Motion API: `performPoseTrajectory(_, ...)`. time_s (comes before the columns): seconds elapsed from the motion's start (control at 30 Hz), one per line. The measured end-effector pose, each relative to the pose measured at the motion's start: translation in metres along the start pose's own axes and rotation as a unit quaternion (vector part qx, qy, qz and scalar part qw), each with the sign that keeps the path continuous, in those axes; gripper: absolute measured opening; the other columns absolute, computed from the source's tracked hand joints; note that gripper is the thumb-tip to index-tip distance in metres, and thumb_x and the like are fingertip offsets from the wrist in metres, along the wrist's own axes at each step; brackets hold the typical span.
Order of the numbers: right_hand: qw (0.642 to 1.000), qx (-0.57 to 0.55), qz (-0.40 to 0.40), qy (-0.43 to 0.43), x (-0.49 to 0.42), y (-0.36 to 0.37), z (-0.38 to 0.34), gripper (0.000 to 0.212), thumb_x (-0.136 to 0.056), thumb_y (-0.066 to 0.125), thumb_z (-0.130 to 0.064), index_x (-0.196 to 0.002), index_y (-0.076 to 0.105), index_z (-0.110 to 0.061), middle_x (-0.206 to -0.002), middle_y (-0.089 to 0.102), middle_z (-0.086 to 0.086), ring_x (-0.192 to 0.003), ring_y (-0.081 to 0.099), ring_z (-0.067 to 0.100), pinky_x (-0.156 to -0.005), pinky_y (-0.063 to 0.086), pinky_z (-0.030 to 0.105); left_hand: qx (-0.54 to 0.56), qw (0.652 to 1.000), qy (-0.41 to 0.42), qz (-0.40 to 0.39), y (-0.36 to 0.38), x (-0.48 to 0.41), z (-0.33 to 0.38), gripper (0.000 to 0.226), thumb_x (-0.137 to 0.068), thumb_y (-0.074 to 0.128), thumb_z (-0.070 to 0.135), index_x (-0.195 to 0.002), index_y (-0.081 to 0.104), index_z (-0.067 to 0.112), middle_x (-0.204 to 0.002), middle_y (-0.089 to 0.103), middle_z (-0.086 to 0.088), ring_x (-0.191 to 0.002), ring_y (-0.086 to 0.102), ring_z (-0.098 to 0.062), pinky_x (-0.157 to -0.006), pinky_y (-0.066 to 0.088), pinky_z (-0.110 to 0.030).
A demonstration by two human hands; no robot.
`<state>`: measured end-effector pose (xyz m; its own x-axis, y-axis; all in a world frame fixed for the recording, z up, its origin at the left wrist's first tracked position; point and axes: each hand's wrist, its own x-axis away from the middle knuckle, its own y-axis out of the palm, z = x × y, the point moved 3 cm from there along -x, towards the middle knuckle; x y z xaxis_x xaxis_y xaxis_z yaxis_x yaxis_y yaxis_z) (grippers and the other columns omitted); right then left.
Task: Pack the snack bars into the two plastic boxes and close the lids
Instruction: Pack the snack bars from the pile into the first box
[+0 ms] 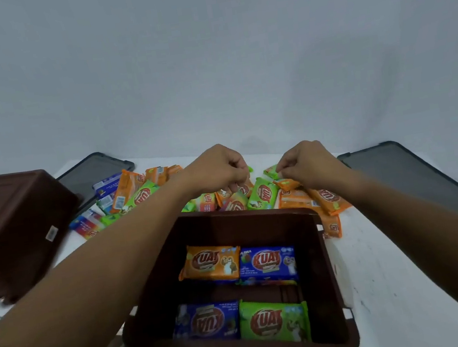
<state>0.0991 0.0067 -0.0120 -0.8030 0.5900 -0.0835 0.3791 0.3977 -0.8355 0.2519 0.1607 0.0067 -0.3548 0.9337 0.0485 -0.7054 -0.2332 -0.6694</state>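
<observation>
fingers [235, 176] of the left hand [216, 169] are curled in close, tips down on the pile of loose snack bars in orange, green and blue wrappers [264, 196] at the far side of the white desk [387, 283]. a scrap of green wrapper shows just past the knuckles, but whether they grip it cannot be told. the right hand [306, 164] is at the same pile, its fingers [283, 166] narrowed to a pinch on the end of a small green snack bar [270, 171], whose long axis runs roughly left to right (tilted a little). the two hands are near each other but apart.

nearer the person stands the open brown plastic box [333, 261], square and deep, just this side of the pile. four bars lie flat on its floor in two rows, all with long axes left to right. in the far row an orange-wrapped bar [210, 262] touches a blue-wrapped bar [267, 261], both with print upright to the wearer. in the near row an upside-down blue bar [206, 320] lies beside a green-wrapped bar [273, 319].

an upturned brown plastic box [13, 229] sits at the desk's left edge. a dark grey flat lid [94, 172] lies behind it, and a second dark grey lid [418, 177] lies at the far right.
</observation>
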Motion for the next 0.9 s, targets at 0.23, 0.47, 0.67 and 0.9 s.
performPoseTrajectory(0.23,1.000,0.010,-0.024,0.004,-0.041,-0.004,0.042,0.015,-0.088,0.073,-0.011,-0.101,0.081,-0.013,-0.106,0.076,0.004,-0.088,0.064,0.010,-0.076,0.046,0.018,0.012,0.997,-0.079,-0.011,0.024,-0.058,-0.001,0.010,-0.087,0.068,0.006,-0.089,0.072,-0.003,-0.091,0.077,-0.016,-0.071,0.075,-0.020,-0.066,0.060,-0.033)
performPoseTrajectory(0.47,0.990,0.084,-0.109,-0.041,-0.082,0.008,0.069,0.028,-0.090,0.071,-0.011,-0.117,0.075,-0.015,-0.116,0.074,0.005,-0.093,0.063,0.013,-0.080,0.046,0.023,-0.075,0.976,-0.192,-0.070,0.056,-0.096,-0.009,0.014,-0.089,0.074,0.009,-0.098,0.075,-0.001,-0.098,0.076,-0.020,-0.087,0.076,-0.031,-0.077,0.064,-0.041)
performPoseTrajectory(0.67,0.956,0.208,-0.204,-0.033,-0.114,0.039,0.092,0.056,-0.094,0.057,-0.017,-0.148,0.047,-0.030,-0.150,0.050,0.001,-0.134,0.047,0.026,-0.106,0.040,0.040,-0.235,0.931,-0.242,-0.137,0.081,-0.114,-0.009,0.034,-0.082,0.085,0.025,-0.082,0.061,0.001,-0.093,0.069,-0.018,-0.077,0.072,-0.033,-0.064,0.062,-0.039)
performPoseTrajectory(0.9,0.943,0.234,-0.230,-0.060,-0.137,0.058,0.107,0.065,-0.094,0.063,-0.044,-0.153,0.038,-0.029,-0.155,0.044,0.001,-0.142,0.039,0.027,-0.113,0.029,0.045,-0.312,0.915,-0.215,-0.141,0.104,-0.126,-0.012,0.044,-0.082,0.084,0.039,-0.082,0.058,0.004,-0.088,0.058,-0.008,-0.085,0.057,-0.025,-0.079,0.051,-0.035)
